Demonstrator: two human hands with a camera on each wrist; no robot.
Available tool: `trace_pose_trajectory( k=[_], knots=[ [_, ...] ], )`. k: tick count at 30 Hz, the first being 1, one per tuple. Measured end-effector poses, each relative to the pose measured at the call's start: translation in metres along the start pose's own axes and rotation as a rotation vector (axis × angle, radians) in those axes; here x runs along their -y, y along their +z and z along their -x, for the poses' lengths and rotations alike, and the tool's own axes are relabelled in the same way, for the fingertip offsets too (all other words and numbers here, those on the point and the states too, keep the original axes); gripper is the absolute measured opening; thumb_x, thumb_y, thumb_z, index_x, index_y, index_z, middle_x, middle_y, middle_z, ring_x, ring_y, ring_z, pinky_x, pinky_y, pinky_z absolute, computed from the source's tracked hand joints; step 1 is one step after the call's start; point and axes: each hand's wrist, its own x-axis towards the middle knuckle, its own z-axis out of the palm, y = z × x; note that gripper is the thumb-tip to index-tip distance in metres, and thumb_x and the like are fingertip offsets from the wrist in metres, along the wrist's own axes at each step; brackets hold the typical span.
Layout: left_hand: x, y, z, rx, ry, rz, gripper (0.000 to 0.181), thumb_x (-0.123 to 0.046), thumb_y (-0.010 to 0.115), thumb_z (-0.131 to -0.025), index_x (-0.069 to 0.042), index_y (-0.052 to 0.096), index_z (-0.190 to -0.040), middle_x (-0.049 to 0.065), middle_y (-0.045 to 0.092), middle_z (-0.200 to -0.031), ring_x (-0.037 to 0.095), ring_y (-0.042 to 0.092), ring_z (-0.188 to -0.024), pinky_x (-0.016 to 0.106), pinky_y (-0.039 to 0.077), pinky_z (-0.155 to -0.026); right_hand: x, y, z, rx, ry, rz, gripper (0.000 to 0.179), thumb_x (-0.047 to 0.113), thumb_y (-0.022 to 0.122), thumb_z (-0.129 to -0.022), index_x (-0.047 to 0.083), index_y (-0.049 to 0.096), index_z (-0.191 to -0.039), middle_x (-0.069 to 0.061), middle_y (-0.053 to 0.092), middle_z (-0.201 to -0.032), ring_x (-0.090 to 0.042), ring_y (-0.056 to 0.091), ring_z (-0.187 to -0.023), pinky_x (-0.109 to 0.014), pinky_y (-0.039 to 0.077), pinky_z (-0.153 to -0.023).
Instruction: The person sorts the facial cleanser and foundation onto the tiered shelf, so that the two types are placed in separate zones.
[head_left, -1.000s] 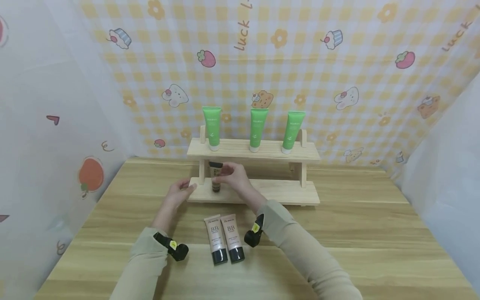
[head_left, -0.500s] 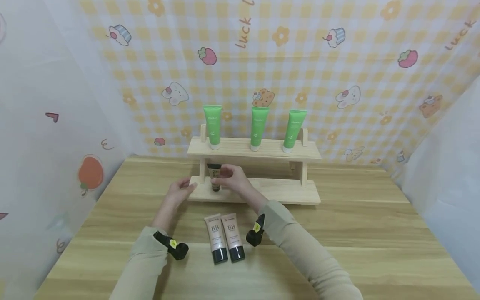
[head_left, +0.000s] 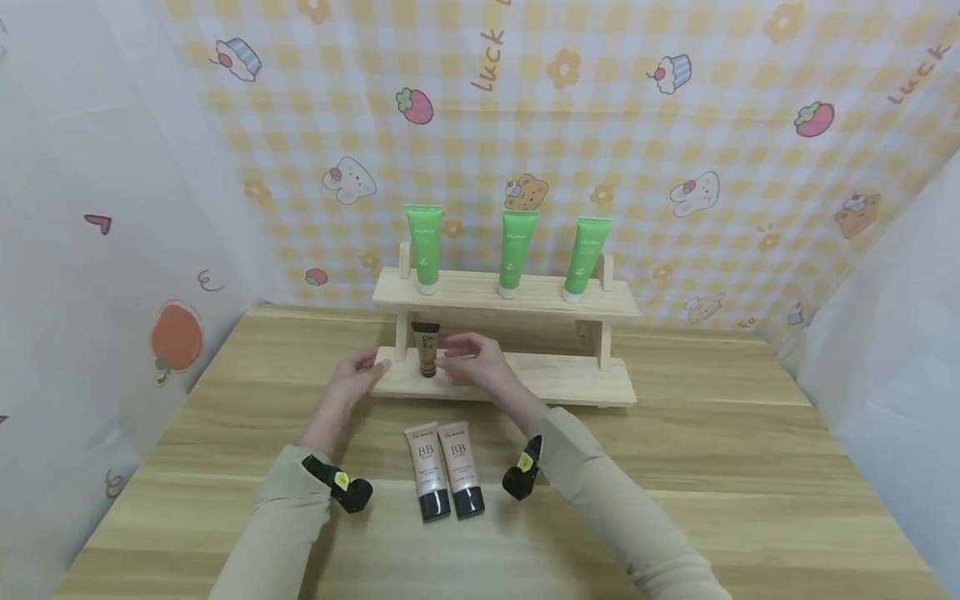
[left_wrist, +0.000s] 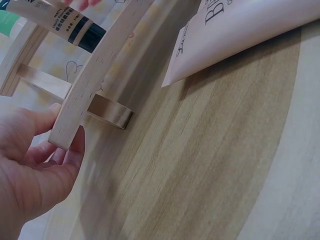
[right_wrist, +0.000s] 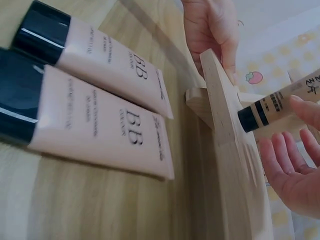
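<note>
A small beige foundation tube (head_left: 427, 346) with dark ends stands upright on its cap near the left end of the lower board of a wooden two-tier shelf (head_left: 562, 379). My right hand (head_left: 482, 364) is just right of the tube, fingers loosely extended. In the right wrist view its thumb lies close to the foundation tube (right_wrist: 282, 103); whether it touches is unclear, and the other fingers are spread away. My left hand (head_left: 351, 382) grips the left end of the lower board, thumb above and fingers beneath, as the left wrist view shows.
Three green tubes (head_left: 515, 254) stand on the upper board. Two pink BB cream tubes (head_left: 427, 467) with black caps lie side by side on the wooden table (head_left: 712, 467) in front of the shelf. A checked cloth (head_left: 570, 150) hangs behind.
My right hand has let go of the foundation tube and drawn slightly to the right. The tube now stands upright on the board. My left hand keeps its grip on the shelf.
</note>
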Motion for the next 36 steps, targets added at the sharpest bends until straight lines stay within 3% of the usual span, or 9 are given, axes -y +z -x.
trace_pose_trajectory(
  k=[12, 21, 27, 32, 36],
  knots=[
    [0.001, 0.000, -0.001, 0.010, 0.011, -0.008, 0.060, -0.026, 0.047, -0.095, -0.001, 0.021, -0.143, 0.023, 0.029, -0.145, 0.038, 0.029, -0.133, 0.047, 0.025, -0.112, -0.009, -0.019, 0.018, 0.034, 0.078, -0.014, 0.042, 0.014, 0.068, -0.081, 0.004, 0.056, -0.120, -0.019, 0.063, -0.112, -0.018, 0.067, -0.084, -0.030, 0.057, -0.075],
    [0.003, 0.000, -0.001, 0.025, 0.027, -0.005, 0.062, -0.028, 0.046, -0.095, 0.000, 0.019, -0.143, 0.023, 0.029, -0.145, 0.038, 0.030, -0.133, 0.046, 0.026, -0.112, -0.017, -0.027, 0.036, 0.188, 0.100, 0.139, 0.037, 0.015, 0.065, -0.082, 0.000, 0.059, -0.115, -0.017, 0.066, -0.108, -0.028, 0.065, -0.098, -0.034, 0.056, -0.079],
    [0.002, 0.000, -0.002, 0.013, 0.027, -0.001, 0.061, -0.026, 0.046, -0.095, 0.000, 0.020, -0.143, 0.023, 0.029, -0.145, 0.037, 0.030, -0.133, 0.045, 0.026, -0.112, -0.025, -0.031, 0.046, 0.254, 0.130, 0.285, 0.032, 0.027, 0.065, -0.083, 0.003, 0.066, -0.104, -0.014, 0.070, -0.097, -0.020, 0.068, -0.082, -0.032, 0.055, -0.077],
    [0.001, 0.001, -0.001, 0.010, 0.023, 0.003, 0.060, -0.025, 0.046, -0.095, 0.001, 0.020, -0.143, 0.023, 0.029, -0.145, 0.037, 0.031, -0.133, 0.044, 0.027, -0.112, -0.034, -0.030, 0.053, 0.268, 0.194, 0.370, 0.030, 0.020, 0.064, -0.084, -0.001, 0.064, -0.105, -0.013, 0.070, -0.092, -0.019, 0.067, -0.075, -0.030, 0.057, -0.068],
    [0.001, 0.001, -0.001, 0.005, 0.027, 0.002, 0.060, -0.026, 0.046, -0.095, 0.001, 0.021, -0.143, 0.023, 0.030, -0.145, 0.037, 0.031, -0.132, 0.044, 0.027, -0.112, -0.039, -0.023, 0.061, 0.248, 0.236, 0.390, 0.038, 0.014, 0.067, -0.080, -0.007, 0.058, -0.111, -0.016, 0.066, -0.089, -0.020, 0.066, -0.070, -0.029, 0.058, -0.062]
  ],
)
